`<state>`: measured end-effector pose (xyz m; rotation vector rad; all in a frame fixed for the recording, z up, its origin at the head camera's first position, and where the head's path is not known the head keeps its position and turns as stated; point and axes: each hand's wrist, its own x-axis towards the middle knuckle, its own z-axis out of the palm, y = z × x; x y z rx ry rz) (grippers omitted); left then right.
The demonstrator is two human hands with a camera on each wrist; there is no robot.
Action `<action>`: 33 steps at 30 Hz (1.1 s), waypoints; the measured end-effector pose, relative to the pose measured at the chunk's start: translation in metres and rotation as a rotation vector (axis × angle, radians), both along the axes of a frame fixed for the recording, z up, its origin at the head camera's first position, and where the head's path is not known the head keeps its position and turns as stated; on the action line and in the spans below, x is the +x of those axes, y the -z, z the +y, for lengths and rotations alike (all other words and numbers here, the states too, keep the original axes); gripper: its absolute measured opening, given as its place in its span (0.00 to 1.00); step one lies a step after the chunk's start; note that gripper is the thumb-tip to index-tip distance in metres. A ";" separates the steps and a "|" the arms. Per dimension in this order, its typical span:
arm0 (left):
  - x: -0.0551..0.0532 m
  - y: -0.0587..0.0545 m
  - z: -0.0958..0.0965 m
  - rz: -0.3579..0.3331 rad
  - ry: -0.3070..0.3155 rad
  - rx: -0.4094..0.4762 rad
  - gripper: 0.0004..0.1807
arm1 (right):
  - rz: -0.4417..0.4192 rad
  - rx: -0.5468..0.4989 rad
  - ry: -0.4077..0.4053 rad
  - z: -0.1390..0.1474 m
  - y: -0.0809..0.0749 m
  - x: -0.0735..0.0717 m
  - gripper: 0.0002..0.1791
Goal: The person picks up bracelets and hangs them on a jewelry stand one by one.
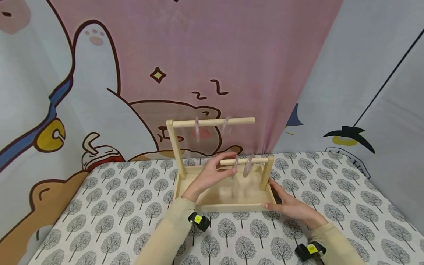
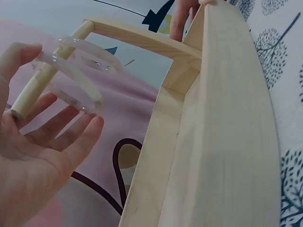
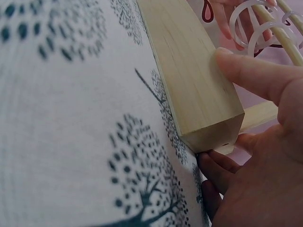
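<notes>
A wooden jewelry stand (image 1: 225,208) has a tray base and two horizontal bars. My left hand (image 1: 212,173) pinches a clear bangle (image 1: 236,162) around the lower bar (image 1: 260,160), close to its free left end. In the left wrist view, the other fingers (image 2: 71,142) spread loosely below that bar. A second bangle (image 1: 248,167) hangs further right on the same bar, apart from the hand. My right hand (image 1: 291,206) grips the tray's right front corner; in the right wrist view its thumb (image 3: 255,75) lies on the front wall, with fingers around the end.
Two more clear bangles, one left (image 1: 197,129) and one right (image 1: 225,126), hang on the taller upper bar (image 1: 212,122). A cloth (image 1: 132,206) with tree prints covers the table. Behind it hangs a cartoon-printed curtain (image 1: 265,66).
</notes>
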<state>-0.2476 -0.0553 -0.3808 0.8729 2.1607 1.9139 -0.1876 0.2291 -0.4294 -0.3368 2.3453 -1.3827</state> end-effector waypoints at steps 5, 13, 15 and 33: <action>0.003 -0.010 -0.001 0.019 0.024 -0.050 0.30 | 0.004 0.001 0.002 0.001 0.001 0.000 0.56; -0.003 -0.001 -0.001 0.019 0.042 -0.042 0.29 | -0.003 0.006 0.004 0.000 0.000 0.000 0.56; -0.003 0.000 -0.003 0.013 0.055 -0.020 0.29 | -0.007 0.001 0.003 0.000 0.000 0.000 0.56; 0.007 0.007 -0.042 0.025 0.012 -0.071 0.32 | -0.018 -0.013 0.007 0.001 0.000 0.000 0.56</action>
